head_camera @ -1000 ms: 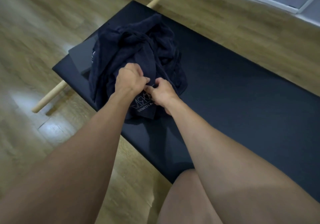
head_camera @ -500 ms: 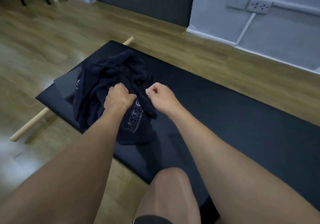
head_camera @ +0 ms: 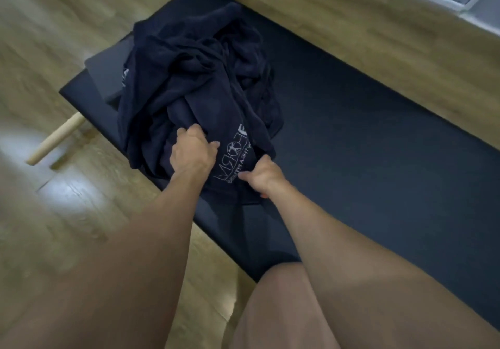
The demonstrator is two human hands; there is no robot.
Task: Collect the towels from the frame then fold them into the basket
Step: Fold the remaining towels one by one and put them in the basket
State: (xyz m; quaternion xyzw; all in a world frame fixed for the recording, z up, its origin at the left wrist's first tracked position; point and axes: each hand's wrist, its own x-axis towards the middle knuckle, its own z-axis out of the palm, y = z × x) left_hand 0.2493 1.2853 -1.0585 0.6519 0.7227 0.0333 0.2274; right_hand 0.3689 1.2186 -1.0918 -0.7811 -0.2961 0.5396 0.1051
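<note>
Left hand [head_camera: 193,154] is down on the pile, fingers curled hard into a bunched fold of the dark navy terry towel with white printed lettering [head_camera: 232,132]. Right hand [head_camera: 263,177] sits just beside it, to the right and nearer, its fingers curled as well and pinching the near edge of that same lettered towel. The print shows between the two hands, so both have hold of one piece of cloth.

Moving outward, that towel lies on the near side of a rumpled heap of dark navy towels [head_camera: 184,59], all creased and wound together. The heap rests on the left end of a long black padded mat [head_camera: 378,137], close to its left edge. A flat grey panel [head_camera: 108,67] pokes out from under the far-left side of the heap. It may be the basket, but I cannot tell. A pale round wooden pole [head_camera: 55,140] juts out from beneath the mat onto the light wooden plank floor [head_camera: 351,24], and a bare knee [head_camera: 284,308] shows at the near edge of the view.

The risks, as I judge them:
- **Tangling:** the cloths look tangled, so a brisk pull on this towel could drag its neighbours along.
- **Spilling:** with the heap so near the mat's left edge, those neighbours could tip onto the floor.
- **Crooked fold:** the left hand holds a bunch rather than a corner, so the towel may open out lopsided and fold crooked.
- **Slipping:** the right hand's pinch is slim and could slip if the cloth snags.
</note>
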